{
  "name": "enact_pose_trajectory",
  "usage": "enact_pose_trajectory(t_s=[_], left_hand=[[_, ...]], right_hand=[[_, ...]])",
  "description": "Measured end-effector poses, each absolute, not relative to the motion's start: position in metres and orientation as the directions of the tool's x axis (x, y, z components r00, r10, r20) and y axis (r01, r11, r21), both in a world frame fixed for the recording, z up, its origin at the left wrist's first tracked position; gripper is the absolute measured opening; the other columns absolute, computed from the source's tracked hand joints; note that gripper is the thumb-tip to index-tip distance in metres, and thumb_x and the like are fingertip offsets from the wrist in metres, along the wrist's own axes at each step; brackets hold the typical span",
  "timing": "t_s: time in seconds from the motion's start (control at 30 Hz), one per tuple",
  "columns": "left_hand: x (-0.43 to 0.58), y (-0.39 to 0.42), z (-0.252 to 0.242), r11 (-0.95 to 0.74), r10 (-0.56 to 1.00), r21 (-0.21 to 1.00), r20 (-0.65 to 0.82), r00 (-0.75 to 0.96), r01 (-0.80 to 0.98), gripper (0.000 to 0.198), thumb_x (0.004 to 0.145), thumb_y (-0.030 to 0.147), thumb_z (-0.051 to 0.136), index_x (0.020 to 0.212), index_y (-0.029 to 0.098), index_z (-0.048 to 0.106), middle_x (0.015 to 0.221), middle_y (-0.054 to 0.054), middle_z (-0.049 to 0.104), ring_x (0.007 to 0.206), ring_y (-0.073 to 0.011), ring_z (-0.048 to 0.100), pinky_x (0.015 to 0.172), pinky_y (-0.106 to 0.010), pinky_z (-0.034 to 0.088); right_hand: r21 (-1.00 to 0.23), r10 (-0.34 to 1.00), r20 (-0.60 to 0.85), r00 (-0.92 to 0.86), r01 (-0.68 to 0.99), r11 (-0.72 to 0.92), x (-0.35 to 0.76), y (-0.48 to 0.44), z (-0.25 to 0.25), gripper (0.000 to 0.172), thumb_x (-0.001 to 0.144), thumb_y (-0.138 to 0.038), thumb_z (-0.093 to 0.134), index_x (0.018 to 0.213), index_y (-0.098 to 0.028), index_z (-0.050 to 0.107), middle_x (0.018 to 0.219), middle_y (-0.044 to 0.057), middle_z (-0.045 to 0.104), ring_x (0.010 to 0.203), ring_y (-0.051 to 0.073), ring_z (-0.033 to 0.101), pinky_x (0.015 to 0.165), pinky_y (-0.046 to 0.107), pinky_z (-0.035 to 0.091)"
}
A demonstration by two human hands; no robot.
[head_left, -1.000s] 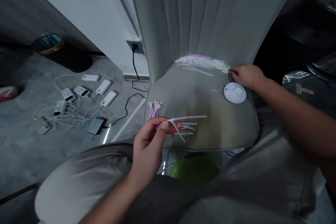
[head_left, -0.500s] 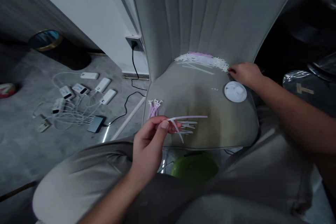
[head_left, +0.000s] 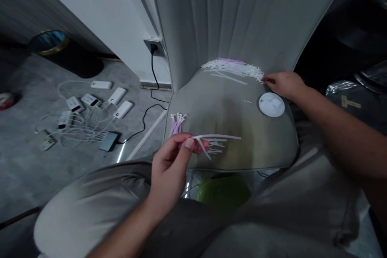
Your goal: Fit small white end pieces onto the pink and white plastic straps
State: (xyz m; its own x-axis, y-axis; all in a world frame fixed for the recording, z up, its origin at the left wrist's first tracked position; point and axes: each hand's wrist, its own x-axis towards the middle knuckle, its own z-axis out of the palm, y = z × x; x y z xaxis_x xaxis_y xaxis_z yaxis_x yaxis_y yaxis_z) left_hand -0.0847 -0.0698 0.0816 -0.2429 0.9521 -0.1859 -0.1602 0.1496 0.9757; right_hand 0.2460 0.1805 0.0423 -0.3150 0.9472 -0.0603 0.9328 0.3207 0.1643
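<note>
Between the thumb and fingers of my left hand [head_left: 173,157] are thin strips, one pink strip [head_left: 222,136] pointing right and one whitish strip [head_left: 204,149] slanting down. My right hand [head_left: 286,84] reaches to the right end of a pile of small white pieces [head_left: 255,73] at the back of the chair seat; its fingertips are pinched together there, and what they grip is too small to make out. Pink strips with white ends [head_left: 176,124] lie at the seat's left edge. Several pale strips [head_left: 216,145] rest beyond my left fingertips, partly hidden.
A round white dish [head_left: 271,105] with white contents sits on the grey chair seat [head_left: 196,92], below my right hand. Power banks [head_left: 117,95] and tangled white cables [head_left: 90,129] cover the floor at left, near a dark bin [head_left: 72,58]. Something green [head_left: 223,189] is under the chair.
The view has shifted slightly. The pink strip in my left hand now droops a little lower at its right end. My right hand stays at the pile's right end.
</note>
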Motion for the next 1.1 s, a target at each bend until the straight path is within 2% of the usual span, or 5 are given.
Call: enact_pose_trajectory(t_s=[0.17, 0.4, 0.57, 0.83, 1.1], left_hand=[[-0.0839, -0.069, 0.0818, 0.161, 0.952, 0.975, -0.195, -0.237, -0.156, 0.015, 0.087, 0.034, 0.063, 0.088, 0.019, 0.065, 0.079, -0.002, 0.073, 0.077, -0.0155, 0.069, 0.078, -0.031, 0.055], [-0.084, -0.0697, 0.0791, 0.15, 0.954, 0.975, -0.186, -0.234, -0.164, 0.014, 0.088, 0.033, 0.062, 0.089, 0.019, 0.065, 0.08, -0.002, 0.073, 0.078, -0.0154, 0.069, 0.078, -0.03, 0.054], [-0.0848, -0.0707, 0.0774, 0.142, 0.957, 0.974, -0.181, -0.226, -0.176, 0.012, 0.089, 0.032, 0.061, 0.091, 0.021, 0.066, 0.08, -0.001, 0.074, 0.079, -0.0146, 0.07, 0.079, -0.029, 0.054], [-0.0839, -0.0696, 0.0782, 0.144, 0.957, 0.978, -0.177, -0.231, -0.154, 0.013, 0.089, 0.032, 0.061, 0.088, 0.02, 0.066, 0.079, -0.001, 0.073, 0.078, -0.0151, 0.069, 0.079, -0.03, 0.055], [-0.0841, -0.0704, 0.0781, 0.141, 0.96, 0.979, -0.172, -0.222, -0.148, 0.013, 0.09, 0.032, 0.061, 0.09, 0.021, 0.066, 0.081, -0.002, 0.074, 0.079, -0.0147, 0.069, 0.079, -0.03, 0.055]], right_hand=[[0.146, 0.948, -0.076, -0.31, 0.937, 0.318, 0.2469, 0.1813, 0.0415, 0.037, 0.088, -0.039, 0.046, 0.107, -0.025, 0.074, 0.103, 0.009, 0.075, 0.087, 0.029, 0.067, 0.061, 0.034, 0.04], [0.086, 0.945, -0.122, -0.304, 0.945, 0.316, 0.2505, 0.182, 0.0436, 0.036, 0.085, -0.039, 0.05, 0.111, -0.027, 0.072, 0.096, 0.006, 0.075, 0.082, 0.025, 0.066, 0.062, 0.032, 0.04], [0.118, 0.932, -0.146, -0.332, 0.929, 0.35, 0.2526, 0.1848, 0.0426, 0.037, 0.086, -0.04, 0.05, 0.113, -0.028, 0.072, 0.101, 0.006, 0.075, 0.086, 0.026, 0.066, 0.063, 0.033, 0.039], [0.129, 0.928, -0.159, -0.336, 0.925, 0.357, 0.2496, 0.1842, 0.0454, 0.032, 0.084, -0.04, 0.05, 0.102, -0.023, 0.072, 0.09, 0.006, 0.074, 0.076, 0.023, 0.064, 0.056, 0.03, 0.033], [0.157, 0.92, -0.153, -0.36, 0.91, 0.383, 0.2477, 0.1813, 0.0446, 0.033, 0.085, -0.037, 0.048, 0.104, -0.024, 0.072, 0.095, 0.007, 0.075, 0.082, 0.025, 0.065, 0.059, 0.032, 0.036]])
